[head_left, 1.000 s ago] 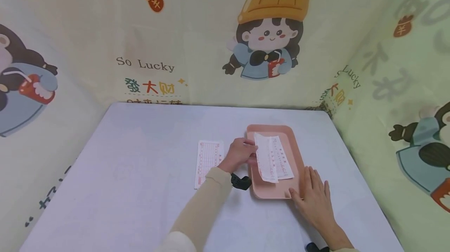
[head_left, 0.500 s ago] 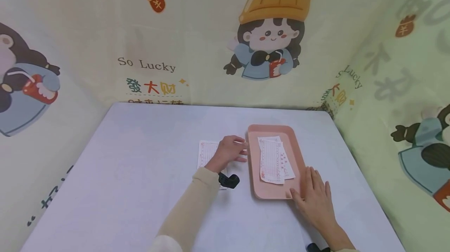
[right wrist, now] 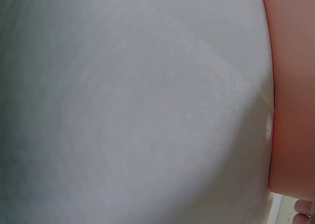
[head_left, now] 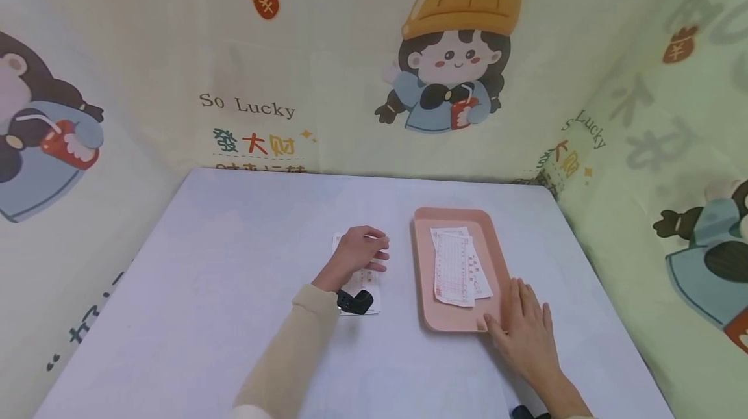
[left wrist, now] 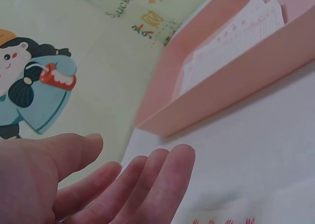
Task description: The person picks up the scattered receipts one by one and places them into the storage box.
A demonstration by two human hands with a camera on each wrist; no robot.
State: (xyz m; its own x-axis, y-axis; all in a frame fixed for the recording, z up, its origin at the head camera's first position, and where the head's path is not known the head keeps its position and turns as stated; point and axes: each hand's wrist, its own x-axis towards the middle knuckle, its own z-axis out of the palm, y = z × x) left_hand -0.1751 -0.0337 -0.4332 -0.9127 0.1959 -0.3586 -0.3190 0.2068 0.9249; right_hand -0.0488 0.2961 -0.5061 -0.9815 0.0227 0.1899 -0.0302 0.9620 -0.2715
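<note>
While the left hand [head_left: 358,251] hung over the paper stack [head_left: 371,284], its fingers were loosely bent, its thumb stood apart from them, and it held nothing. The stack lay on the white table [head_left: 245,263], left of the pink tray [head_left: 447,323] and partly hidden by that hand and the black wrist device [head_left: 356,303]. The right hand [head_left: 526,336] was at the tray's near right corner, fingers straight along the right side and thumb by the near edge. Inside the tray lay the loose slips [head_left: 452,269], overlapping askew, red print showing on them. Beyond the table's far edge stood a pale cloth [head_left: 345,68] with cartoon figures.
</note>
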